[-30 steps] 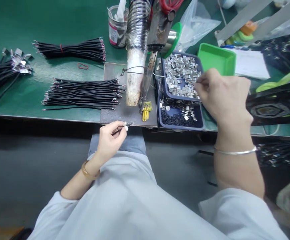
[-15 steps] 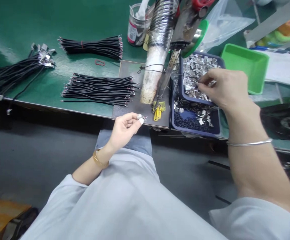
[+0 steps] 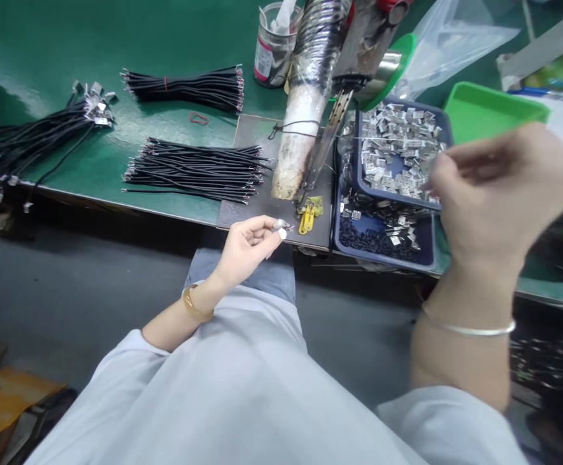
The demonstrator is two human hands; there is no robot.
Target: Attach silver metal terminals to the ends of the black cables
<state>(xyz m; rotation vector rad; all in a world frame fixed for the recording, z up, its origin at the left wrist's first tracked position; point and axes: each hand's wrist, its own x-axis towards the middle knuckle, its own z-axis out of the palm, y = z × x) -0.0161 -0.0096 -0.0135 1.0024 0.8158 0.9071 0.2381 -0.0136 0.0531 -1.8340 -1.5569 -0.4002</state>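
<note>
My left hand (image 3: 249,248) hovers at the bench's front edge, thumb and forefinger pinched on the end of a thin black wire (image 3: 284,226). My right hand (image 3: 494,194) is lifted above the right side of a dark blue tray (image 3: 436,129) heaped with small metal clips (image 3: 392,152). It is smeared by motion, fingers curled; what they hold is not visible. A soldering tool (image 3: 305,129) with a wrapped white handle leans down onto a dark plate (image 3: 256,213) between my hands.
Loose black wires (image 3: 194,171) lie left of the plate, a tied bundle (image 3: 184,87) behind them, and clipped wires (image 3: 33,139) at far left. A lower blue tray (image 3: 382,248), a green tray (image 3: 489,110), a jar (image 3: 274,48) and a plastic bag (image 3: 456,32) stand around the tool.
My right hand has drawn back and to the right, rising off the clip tray. My left hand has shifted slightly toward the plate with the wire end.
</note>
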